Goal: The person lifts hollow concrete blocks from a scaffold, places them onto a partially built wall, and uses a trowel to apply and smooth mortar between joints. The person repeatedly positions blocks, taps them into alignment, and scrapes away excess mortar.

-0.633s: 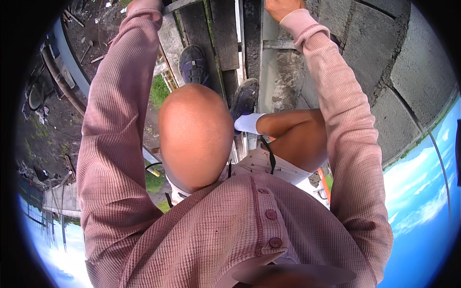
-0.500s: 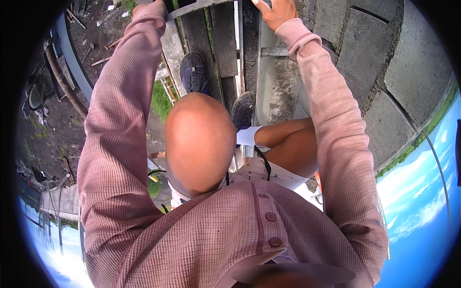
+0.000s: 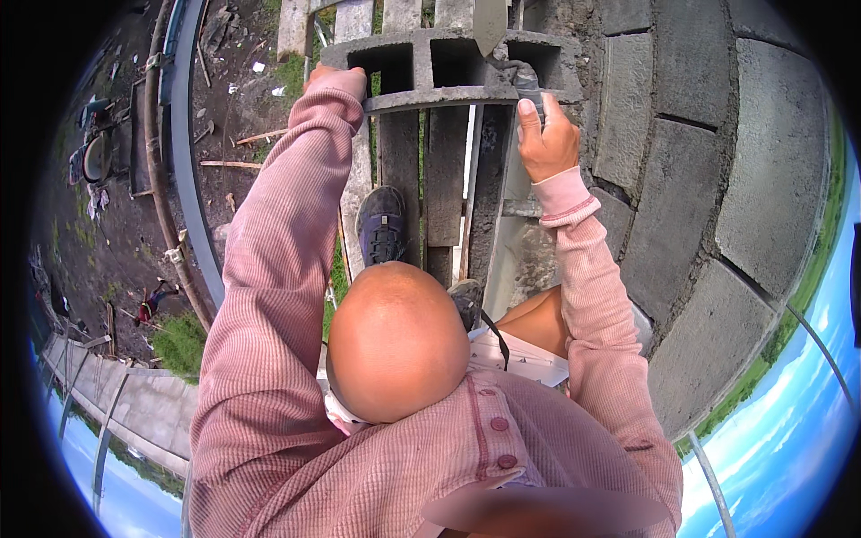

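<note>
The person's left hand [image 3: 339,79] was curled on the left end of a grey hollow block [image 3: 439,96], its fingers partly hidden against the concrete; the right hand [image 3: 549,143] was closed around the handle of a trowel [image 3: 490,25], the thumb lying extended along it, just beside the block's near right corner; the trowel's blade passed over the far side of the block, between the middle and right openings, and ran out at the upper edge of the view; the block itself lay crosswise in the upper middle, its three openings facing up, above the weathered planks [image 3: 399,157], though whether it rested on anything could not be told; a dark shoe [image 3: 383,229] stood on the planks nearer the body, beyond a raised bare knee [image 3: 395,345]; to the right ran a wall [image 3: 691,166] of grey blocks with rough mortar joints; to the left, a grey metal rail [image 3: 193,143] and a wooden pole [image 3: 166,193] stretched beside each other above dark ground scattered with scraps.
</note>
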`<state>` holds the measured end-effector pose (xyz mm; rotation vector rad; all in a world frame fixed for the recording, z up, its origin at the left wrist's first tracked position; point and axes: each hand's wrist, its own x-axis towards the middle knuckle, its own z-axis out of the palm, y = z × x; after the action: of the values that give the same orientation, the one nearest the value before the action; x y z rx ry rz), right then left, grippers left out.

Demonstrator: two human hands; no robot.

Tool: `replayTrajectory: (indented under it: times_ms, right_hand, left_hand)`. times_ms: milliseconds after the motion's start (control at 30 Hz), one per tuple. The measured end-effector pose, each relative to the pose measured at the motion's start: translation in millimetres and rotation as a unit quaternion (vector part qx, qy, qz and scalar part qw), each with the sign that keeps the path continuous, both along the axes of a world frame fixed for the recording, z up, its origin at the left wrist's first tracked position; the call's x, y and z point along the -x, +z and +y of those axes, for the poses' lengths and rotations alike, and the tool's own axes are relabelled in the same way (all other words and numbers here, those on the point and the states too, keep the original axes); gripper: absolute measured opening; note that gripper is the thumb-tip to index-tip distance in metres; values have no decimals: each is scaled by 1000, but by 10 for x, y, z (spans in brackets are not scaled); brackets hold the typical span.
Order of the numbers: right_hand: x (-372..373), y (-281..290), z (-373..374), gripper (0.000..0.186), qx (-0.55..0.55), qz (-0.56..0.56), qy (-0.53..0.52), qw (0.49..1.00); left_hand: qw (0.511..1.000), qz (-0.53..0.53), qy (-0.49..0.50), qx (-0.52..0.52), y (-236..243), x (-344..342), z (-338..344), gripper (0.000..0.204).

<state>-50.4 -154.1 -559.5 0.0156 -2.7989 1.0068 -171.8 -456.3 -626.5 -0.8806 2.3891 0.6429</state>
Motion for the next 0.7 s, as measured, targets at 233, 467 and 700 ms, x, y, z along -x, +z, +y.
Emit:
replayTrajectory:
  times_ms: [233, 467, 700]
  right_hand:
    - [237, 166, -157, 39, -130, -113, 3, 985]
    - [231, 171, -169, 54, -51, -88, -42, 994]
    - [303, 230, -264, 42, 69, -126, -84, 986]
  left_hand:
    - [1000, -8, 12, -18, 101, -34, 19, 55]
    - [1000, -24, 10, -9, 75, -8, 14, 56]
    - [998, -42, 12, -47, 276, -21, 25, 62]
